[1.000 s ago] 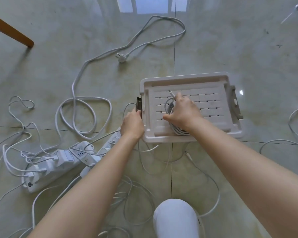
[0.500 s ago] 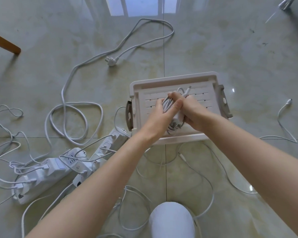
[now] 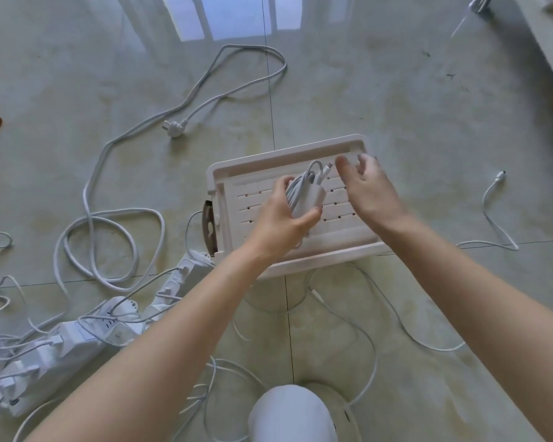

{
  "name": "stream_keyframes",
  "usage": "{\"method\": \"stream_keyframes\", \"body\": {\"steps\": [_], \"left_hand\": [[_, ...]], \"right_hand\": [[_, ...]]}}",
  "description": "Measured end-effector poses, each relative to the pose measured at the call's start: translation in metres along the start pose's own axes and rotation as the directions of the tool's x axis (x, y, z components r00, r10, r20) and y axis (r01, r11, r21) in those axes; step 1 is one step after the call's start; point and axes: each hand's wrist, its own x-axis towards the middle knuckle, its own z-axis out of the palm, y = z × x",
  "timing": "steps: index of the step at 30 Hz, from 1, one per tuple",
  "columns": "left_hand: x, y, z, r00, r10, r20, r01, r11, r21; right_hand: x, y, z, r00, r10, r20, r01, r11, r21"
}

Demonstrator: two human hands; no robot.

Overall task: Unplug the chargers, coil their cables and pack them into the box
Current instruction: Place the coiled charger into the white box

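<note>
Glossy grey-green tile made up the floor (image 3: 396,90) that filled my feed, with window light mirrored along its far edge. Straight ahead on it sat the cream plastic box (image 3: 262,157), slatted across the bottom, with a dark handle on its left end. At lower left lay a heap of white power strips (image 3: 64,342), with plugs seated in them and thin leads tangled over the top. A thick white cord (image 3: 96,173) looped from that heap up across the floor and ended in a loose plug (image 3: 174,129). A white-clad knee (image 3: 292,413) showed at the bottom edge. More thin leads (image 3: 364,333) trailed between the knee and the box, and another lay well off to the right.

I saw the left hand (image 3: 281,218) over the middle of the box, fingers and thumb curled round the charger (image 3: 312,196) and its coiled cable (image 3: 296,189). Whether the bundle touched the slats I could not tell. The right hand (image 3: 369,189) hovered just beside it over the box's right half, fingers spread and loose, holding nothing. A small connector (image 3: 328,169) stuck out from the top of the bundle towards that hand.
</note>
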Motion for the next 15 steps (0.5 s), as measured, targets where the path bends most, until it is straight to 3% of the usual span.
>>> {"method": "stream_keyframes", "body": {"steps": [1, 3, 6, 10, 15], "left_hand": [[0.0, -0.002, 0.003, 1.0, -0.013, 0.011, 0.012, 1.0, 0.019], [0.0, -0.004, 0.008, 0.999, -0.036, 0.039, 0.033, 0.997, 0.069], [0.001, -0.005, 0.014, 0.998, -0.06, 0.033, 0.055, 0.99, 0.131], [0.004, -0.004, 0.02, 0.993, -0.116, -0.007, 0.115, 0.98, 0.162], [0.006, -0.003, 0.025, 0.99, -0.141, -0.019, 0.142, 0.975, 0.17]], "right_hand": [[0.002, 0.011, -0.007, 0.987, -0.047, -0.151, 0.028, 0.991, -0.128], [0.009, 0.037, -0.021, 0.973, -0.068, -0.22, -0.013, 0.938, -0.346], [0.017, 0.062, -0.025, 0.993, 0.038, -0.116, -0.095, 0.841, -0.533], [0.018, 0.058, -0.02, 0.998, -0.054, -0.039, 0.007, 0.664, -0.748], [0.022, 0.059, -0.021, 0.997, -0.078, -0.005, 0.046, 0.638, -0.769]]}}
